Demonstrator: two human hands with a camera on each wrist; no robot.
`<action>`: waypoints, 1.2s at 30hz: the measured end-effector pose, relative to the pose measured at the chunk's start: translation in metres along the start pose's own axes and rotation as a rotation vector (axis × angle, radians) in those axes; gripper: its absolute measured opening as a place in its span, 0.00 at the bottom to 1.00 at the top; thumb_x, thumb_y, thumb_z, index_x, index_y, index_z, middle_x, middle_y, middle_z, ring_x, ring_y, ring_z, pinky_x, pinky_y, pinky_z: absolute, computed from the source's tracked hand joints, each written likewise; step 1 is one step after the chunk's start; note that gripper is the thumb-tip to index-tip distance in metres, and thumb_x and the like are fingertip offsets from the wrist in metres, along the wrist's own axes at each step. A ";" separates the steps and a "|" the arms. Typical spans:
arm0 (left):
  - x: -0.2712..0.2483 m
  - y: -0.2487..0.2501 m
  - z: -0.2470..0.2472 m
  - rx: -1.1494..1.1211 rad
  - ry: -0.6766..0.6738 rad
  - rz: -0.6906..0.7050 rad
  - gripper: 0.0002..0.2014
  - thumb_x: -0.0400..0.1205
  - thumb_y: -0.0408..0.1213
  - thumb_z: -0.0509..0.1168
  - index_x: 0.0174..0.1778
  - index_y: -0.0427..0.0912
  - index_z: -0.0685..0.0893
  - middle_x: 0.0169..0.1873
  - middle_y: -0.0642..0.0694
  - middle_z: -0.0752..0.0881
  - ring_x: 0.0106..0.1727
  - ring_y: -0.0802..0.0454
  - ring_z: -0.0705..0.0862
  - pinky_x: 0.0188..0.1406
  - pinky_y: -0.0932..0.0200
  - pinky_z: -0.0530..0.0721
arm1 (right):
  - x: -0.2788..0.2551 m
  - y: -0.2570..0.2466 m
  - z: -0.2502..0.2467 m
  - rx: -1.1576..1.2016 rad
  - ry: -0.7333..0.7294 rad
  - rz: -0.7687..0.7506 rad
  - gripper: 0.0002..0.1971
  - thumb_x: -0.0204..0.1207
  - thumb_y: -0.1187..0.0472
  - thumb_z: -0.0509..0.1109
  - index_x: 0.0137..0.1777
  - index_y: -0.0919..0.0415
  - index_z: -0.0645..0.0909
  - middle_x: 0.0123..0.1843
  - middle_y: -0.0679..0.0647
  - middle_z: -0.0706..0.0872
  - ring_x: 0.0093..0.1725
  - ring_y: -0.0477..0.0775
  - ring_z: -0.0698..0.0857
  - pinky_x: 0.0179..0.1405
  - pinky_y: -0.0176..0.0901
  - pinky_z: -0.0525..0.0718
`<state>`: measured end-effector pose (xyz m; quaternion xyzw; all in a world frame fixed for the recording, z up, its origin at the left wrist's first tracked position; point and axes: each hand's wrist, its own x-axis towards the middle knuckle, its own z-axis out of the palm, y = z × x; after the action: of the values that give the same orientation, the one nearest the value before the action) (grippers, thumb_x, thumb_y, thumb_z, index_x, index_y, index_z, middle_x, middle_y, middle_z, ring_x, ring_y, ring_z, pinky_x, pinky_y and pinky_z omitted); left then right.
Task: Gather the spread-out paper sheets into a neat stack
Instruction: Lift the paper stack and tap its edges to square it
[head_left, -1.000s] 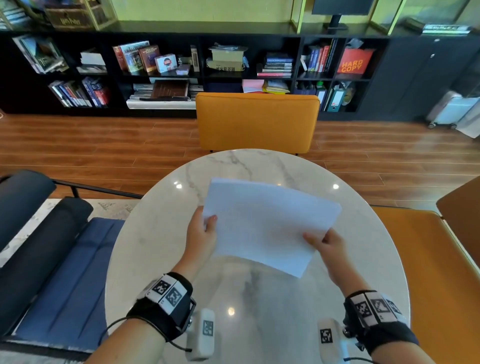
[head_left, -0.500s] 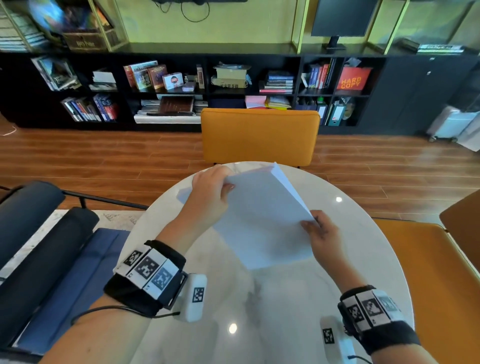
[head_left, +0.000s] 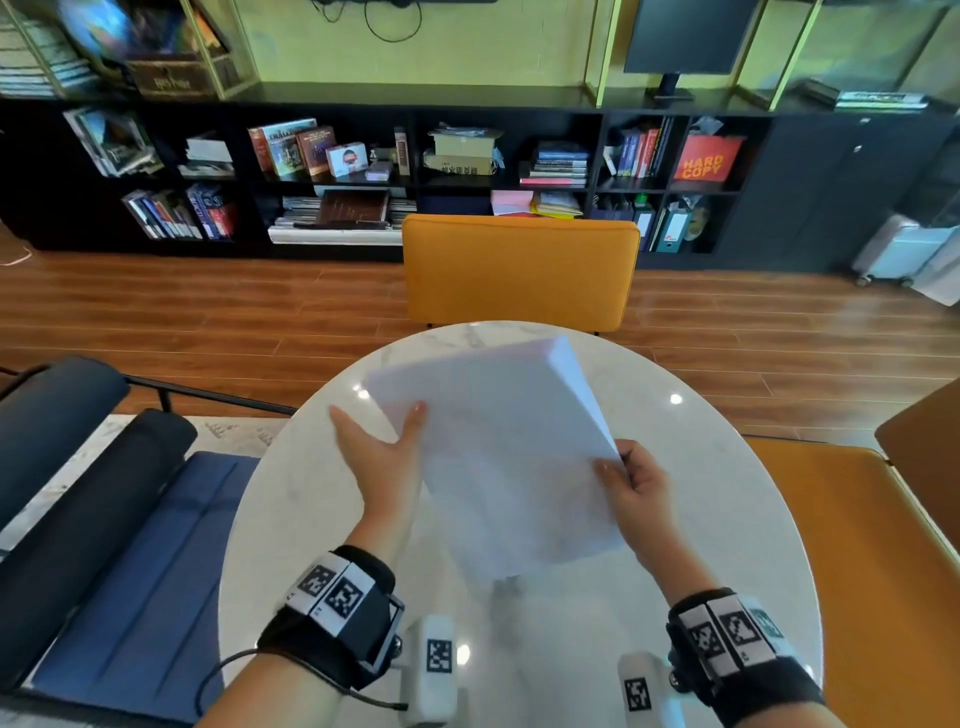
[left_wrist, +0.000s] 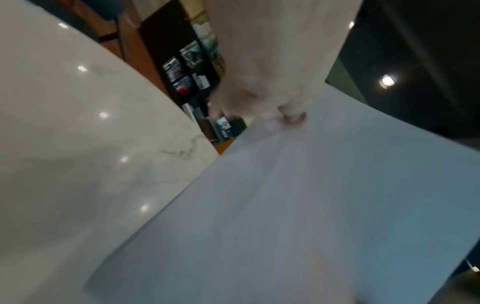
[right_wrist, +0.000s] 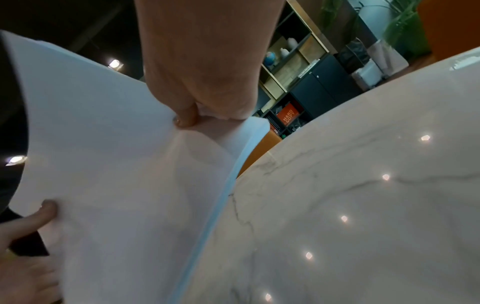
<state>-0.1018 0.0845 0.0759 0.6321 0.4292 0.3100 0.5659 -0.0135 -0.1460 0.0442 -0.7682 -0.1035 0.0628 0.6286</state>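
A round marble table (head_left: 727, 545) stands on a wood floor, with an orange chair (head_left: 519, 270) at its far side and a black bookshelf (head_left: 467, 156) along the wall behind. The sheets (head_left: 498, 447) are held together above the table, lifted off its top, tilted up toward the right. Their long axis runs from the far left toward the near right, one corner pointing down at the person and another up by the chair. At the right edge the top sheets fan apart a little.

On the shelf an orange cover reads "HARD COPY" (head_left: 705, 158); a dark box (head_left: 169, 78) above on the left carries faint lettering too blurred to read.

The left hand (head_left: 379, 457) lies against the left edge with fingers spread and nearly straight, the thumb resting on the top face. The right hand (head_left: 631, 486) pinches the right edge, its thumb on top and curled fingers beneath.
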 end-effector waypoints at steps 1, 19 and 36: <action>0.001 -0.006 0.001 -0.051 -0.103 -0.063 0.48 0.73 0.58 0.72 0.82 0.42 0.56 0.80 0.42 0.67 0.79 0.45 0.68 0.79 0.43 0.67 | 0.000 0.001 0.000 0.020 0.001 0.018 0.09 0.69 0.61 0.64 0.40 0.44 0.82 0.41 0.54 0.87 0.41 0.52 0.83 0.44 0.47 0.79; -0.038 -0.085 0.013 0.098 -0.446 0.202 0.04 0.87 0.35 0.53 0.57 0.44 0.67 0.50 0.39 0.80 0.51 0.49 0.80 0.54 0.56 0.76 | -0.025 0.047 0.016 -0.120 -0.102 0.202 0.21 0.79 0.71 0.60 0.71 0.61 0.70 0.64 0.52 0.80 0.68 0.52 0.76 0.62 0.35 0.68; -0.016 -0.061 0.007 0.331 -0.426 0.148 0.15 0.85 0.32 0.58 0.66 0.31 0.71 0.48 0.41 0.80 0.50 0.47 0.79 0.52 0.58 0.73 | -0.014 0.053 0.014 -0.134 -0.084 0.256 0.15 0.79 0.68 0.62 0.64 0.56 0.77 0.61 0.55 0.85 0.62 0.56 0.82 0.63 0.46 0.76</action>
<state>-0.1145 0.0666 0.0163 0.7966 0.2980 0.1362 0.5081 -0.0255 -0.1461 -0.0113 -0.8121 -0.0349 0.1677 0.5579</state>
